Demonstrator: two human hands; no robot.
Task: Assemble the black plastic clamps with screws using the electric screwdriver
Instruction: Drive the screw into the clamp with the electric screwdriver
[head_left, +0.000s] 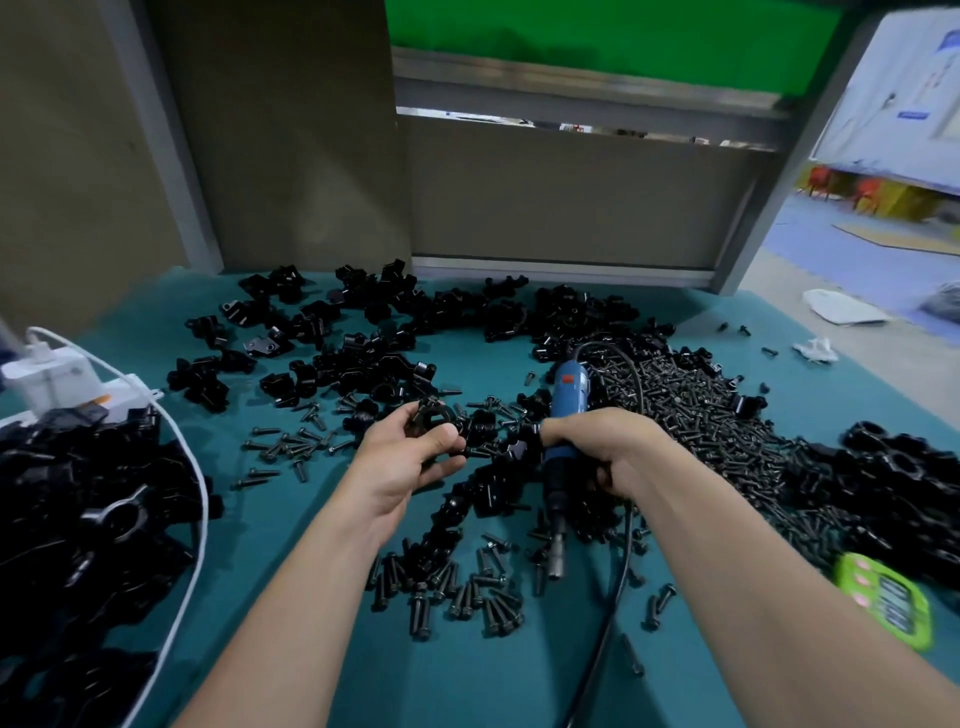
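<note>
My left hand (402, 462) holds a black plastic clamp (434, 418) between thumb and fingers, just above the table's middle. My right hand (605, 449) grips the blue electric screwdriver (567, 395) around its body, with its metal bit end (556, 558) pointing down toward me over loose screws. A black cable (621, 551) trails from the tool toward the near edge. Black screws (467, 592) lie scattered in front of my hands, and a dense heap of screws (696, 415) spreads to the right.
Loose black clamp parts (363, 332) cover the far half of the teal table (291, 525). Clamps (88, 499) pile at the left and another clamp heap (893, 467) at the right. A white power strip (57, 379) with white cord sits far left; a green timer (891, 597) lies near right.
</note>
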